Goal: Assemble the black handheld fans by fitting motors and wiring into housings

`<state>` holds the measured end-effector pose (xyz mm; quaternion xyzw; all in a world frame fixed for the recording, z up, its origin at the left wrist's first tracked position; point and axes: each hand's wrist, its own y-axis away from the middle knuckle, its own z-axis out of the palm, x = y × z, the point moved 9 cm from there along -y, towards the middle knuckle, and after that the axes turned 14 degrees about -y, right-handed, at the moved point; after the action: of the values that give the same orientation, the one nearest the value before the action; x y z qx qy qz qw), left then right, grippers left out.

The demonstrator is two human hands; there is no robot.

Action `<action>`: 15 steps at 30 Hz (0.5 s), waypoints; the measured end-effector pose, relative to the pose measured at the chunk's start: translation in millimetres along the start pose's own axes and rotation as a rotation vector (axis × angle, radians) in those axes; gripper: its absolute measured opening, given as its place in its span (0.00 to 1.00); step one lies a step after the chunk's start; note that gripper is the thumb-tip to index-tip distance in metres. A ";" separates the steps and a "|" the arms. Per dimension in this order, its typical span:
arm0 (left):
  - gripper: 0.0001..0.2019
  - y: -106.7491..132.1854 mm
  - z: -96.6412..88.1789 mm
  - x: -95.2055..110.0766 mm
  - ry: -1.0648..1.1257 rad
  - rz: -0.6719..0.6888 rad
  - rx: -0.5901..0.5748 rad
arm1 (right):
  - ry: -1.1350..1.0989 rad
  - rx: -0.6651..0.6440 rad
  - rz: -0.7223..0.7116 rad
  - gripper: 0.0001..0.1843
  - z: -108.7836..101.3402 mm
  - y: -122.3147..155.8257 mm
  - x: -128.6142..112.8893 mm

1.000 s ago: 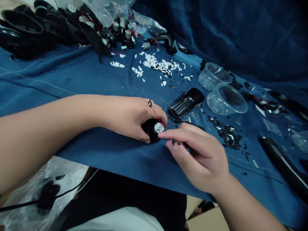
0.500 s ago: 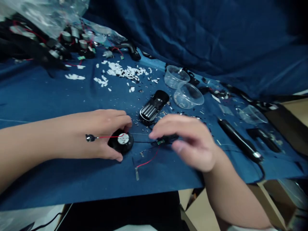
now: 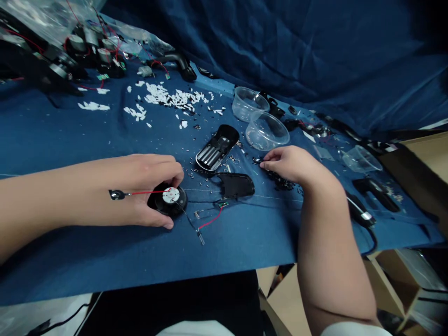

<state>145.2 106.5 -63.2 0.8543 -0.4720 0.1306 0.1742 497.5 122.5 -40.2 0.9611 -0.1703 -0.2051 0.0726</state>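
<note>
My left hand (image 3: 154, 179) is closed round a small black round motor part (image 3: 167, 199) with a white centre, resting on the blue cloth (image 3: 70, 135). A red wire (image 3: 147, 192) runs from the part across the back of the hand to a small black end. My right hand (image 3: 292, 164) reaches to the right, fingers pinched over a heap of small black bits (image 3: 278, 179); what the fingertips hold is too small to make out. Between the hands lie a black curved cover (image 3: 236, 184) and a tiny green board with red and black leads (image 3: 213, 219).
A ribbed black housing (image 3: 217, 148) lies behind the cover. Two clear plastic cups (image 3: 268, 133) stand beyond it, and a third (image 3: 360, 159) sits to the right. White chips (image 3: 171, 99) scatter the far cloth. Motors with wires (image 3: 87, 51) pile up far left. A black tool (image 3: 360, 212) lies right.
My right hand has left the black cover and the small board on the cloth and moved right to the black bits. My left hand keeps hold of the round part.
</note>
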 end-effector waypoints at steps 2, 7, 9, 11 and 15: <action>0.25 -0.5 -0.8 2.6 0.015 0.021 0.011 | 0.016 -0.006 0.001 0.09 4.4 0.8 -1.0; 0.22 -0.5 -3.2 9.2 -0.025 0.018 0.038 | 0.011 0.060 -0.063 0.05 -1.9 -0.6 -4.2; 0.22 0.4 -5.5 10.4 -0.006 -0.006 0.039 | -0.020 0.115 -0.127 0.06 -11.4 1.0 -10.3; 0.22 2.4 -6.6 11.8 0.026 -0.026 0.008 | -0.047 0.168 -0.197 0.07 -19.7 12.4 -22.3; 0.23 8.5 -4.6 8.5 0.063 -0.103 -0.081 | -0.268 0.290 -0.712 0.03 -23.0 97.2 -85.9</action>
<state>142.1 97.7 -54.2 0.8652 -0.4264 0.1291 0.2301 404.6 64.2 32.7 0.9250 0.1382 -0.3146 -0.1621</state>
